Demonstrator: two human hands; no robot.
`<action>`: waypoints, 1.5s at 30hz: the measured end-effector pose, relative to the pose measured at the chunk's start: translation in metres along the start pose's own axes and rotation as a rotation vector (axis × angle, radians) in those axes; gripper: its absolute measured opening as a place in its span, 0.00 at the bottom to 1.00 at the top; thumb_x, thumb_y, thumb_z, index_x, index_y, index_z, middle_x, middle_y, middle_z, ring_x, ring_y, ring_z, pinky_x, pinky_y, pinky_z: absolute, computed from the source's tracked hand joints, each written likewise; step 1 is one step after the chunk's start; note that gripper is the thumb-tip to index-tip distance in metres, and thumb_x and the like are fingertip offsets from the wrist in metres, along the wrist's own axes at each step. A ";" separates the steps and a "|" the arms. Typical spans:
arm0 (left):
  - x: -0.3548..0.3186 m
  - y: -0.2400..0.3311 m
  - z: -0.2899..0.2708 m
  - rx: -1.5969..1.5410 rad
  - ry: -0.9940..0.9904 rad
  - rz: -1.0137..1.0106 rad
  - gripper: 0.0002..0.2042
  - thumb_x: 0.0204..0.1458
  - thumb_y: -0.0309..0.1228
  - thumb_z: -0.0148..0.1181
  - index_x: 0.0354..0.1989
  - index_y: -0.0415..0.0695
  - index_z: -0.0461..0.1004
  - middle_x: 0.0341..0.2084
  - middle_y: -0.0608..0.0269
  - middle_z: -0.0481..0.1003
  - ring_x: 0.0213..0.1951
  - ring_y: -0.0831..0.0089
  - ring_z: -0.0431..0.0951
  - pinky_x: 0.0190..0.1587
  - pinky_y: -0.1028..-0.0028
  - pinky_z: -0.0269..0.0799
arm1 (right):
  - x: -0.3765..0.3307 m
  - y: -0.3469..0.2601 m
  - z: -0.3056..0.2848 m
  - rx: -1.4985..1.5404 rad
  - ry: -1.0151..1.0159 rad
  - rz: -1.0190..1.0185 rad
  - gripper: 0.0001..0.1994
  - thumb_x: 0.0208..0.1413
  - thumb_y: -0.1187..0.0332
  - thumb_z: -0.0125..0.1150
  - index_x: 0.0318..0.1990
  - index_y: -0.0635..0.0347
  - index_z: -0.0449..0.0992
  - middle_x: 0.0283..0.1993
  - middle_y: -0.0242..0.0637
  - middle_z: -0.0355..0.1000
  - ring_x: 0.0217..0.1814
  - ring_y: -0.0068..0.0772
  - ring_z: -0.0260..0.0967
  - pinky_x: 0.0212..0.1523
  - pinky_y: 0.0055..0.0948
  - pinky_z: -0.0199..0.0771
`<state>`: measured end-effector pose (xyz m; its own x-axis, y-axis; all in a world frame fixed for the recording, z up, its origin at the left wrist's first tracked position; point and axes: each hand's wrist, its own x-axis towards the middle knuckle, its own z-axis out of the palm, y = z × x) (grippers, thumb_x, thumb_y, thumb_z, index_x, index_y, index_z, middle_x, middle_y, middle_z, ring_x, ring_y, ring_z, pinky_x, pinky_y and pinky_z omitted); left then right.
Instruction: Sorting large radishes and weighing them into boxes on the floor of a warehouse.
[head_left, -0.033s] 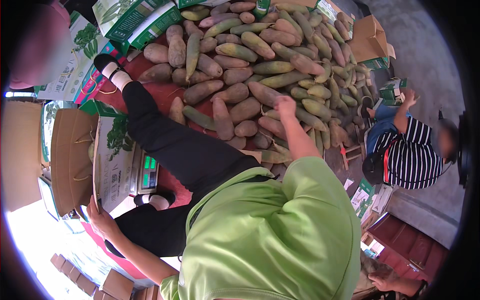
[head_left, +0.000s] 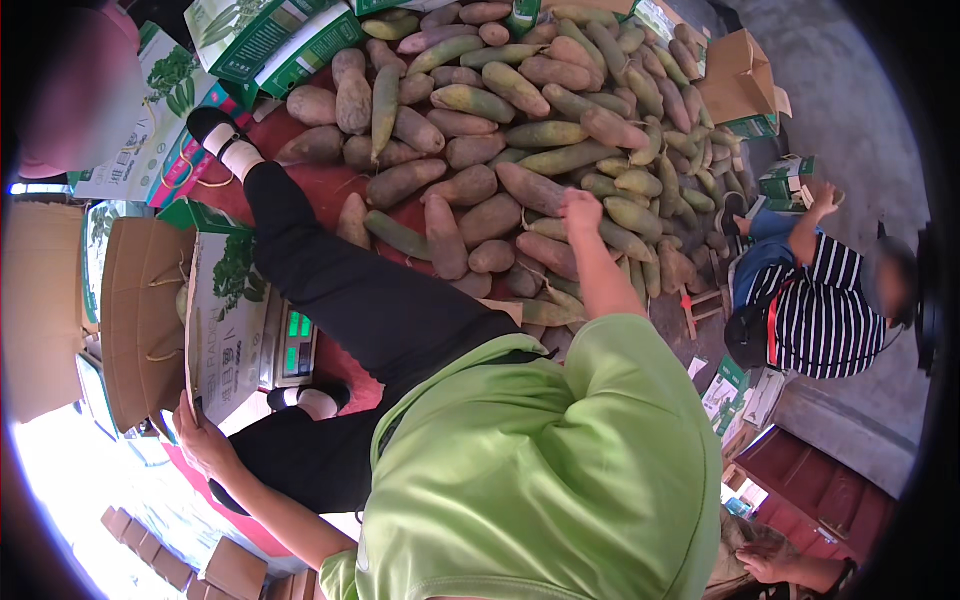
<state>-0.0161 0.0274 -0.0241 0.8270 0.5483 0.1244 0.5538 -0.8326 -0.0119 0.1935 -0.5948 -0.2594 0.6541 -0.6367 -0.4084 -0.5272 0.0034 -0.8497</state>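
My left hand point(head_left: 203, 440) grips the near edge of an open cardboard box point(head_left: 222, 330) with green leaf pictures, which stands on a scale point(head_left: 290, 345) with lit green displays. Pale produce shows only partly inside the box. Reaching over a large heap of green and brownish radishes point(head_left: 490, 215), my right hand point(head_left: 582, 212) is closed at the right end of a soil-brown radish point(head_left: 530, 189). Whether its fingers hold that radish or another thing is hidden. Other radishes lie all around this hand.
Green-and-white boxes point(head_left: 300, 60) line the heap's far left side. An open brown carton point(head_left: 738, 78) stands at the far right. A person in a striped shirt point(head_left: 825, 305) sits to the right, near a wooden stool point(head_left: 705, 308). Another person's hand point(head_left: 765, 560) shows at the lower right.
My right hand has shifted slightly to the right, while the brown radish beside it stays almost in place. The left hand keeps its place on the box.
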 end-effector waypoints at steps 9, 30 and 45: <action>0.001 -0.003 0.004 0.017 0.019 0.036 0.15 0.55 0.27 0.49 0.51 0.51 0.72 0.42 0.61 0.74 0.41 0.57 0.76 0.37 0.62 0.71 | 0.043 -0.044 -0.061 0.319 0.263 0.381 0.25 0.57 0.43 0.50 0.36 0.61 0.73 0.25 0.32 0.70 0.20 0.25 0.64 0.20 0.27 0.62; 0.004 0.001 0.000 -0.029 0.036 0.042 0.16 0.53 0.24 0.49 0.50 0.48 0.73 0.41 0.58 0.74 0.42 0.56 0.75 0.41 0.62 0.71 | 0.039 -0.067 -0.079 -0.967 0.356 -0.267 0.18 0.48 0.54 0.61 0.34 0.63 0.80 0.34 0.51 0.76 0.42 0.53 0.74 0.44 0.43 0.72; 0.000 0.022 -0.022 -0.066 -0.032 -0.168 0.20 0.46 0.20 0.50 0.48 0.51 0.75 0.42 0.64 0.74 0.47 0.61 0.73 0.48 0.65 0.69 | -0.032 -0.206 -0.010 0.062 -0.301 -0.416 0.05 0.52 0.71 0.59 0.27 0.61 0.76 0.19 0.25 0.64 0.19 0.15 0.57 0.20 0.16 0.51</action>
<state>-0.0059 0.0069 -0.0030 0.7264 0.6818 0.0873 0.6780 -0.7315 0.0715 0.2760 -0.5824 -0.0680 0.9334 -0.3439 -0.1020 -0.1622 -0.1510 -0.9751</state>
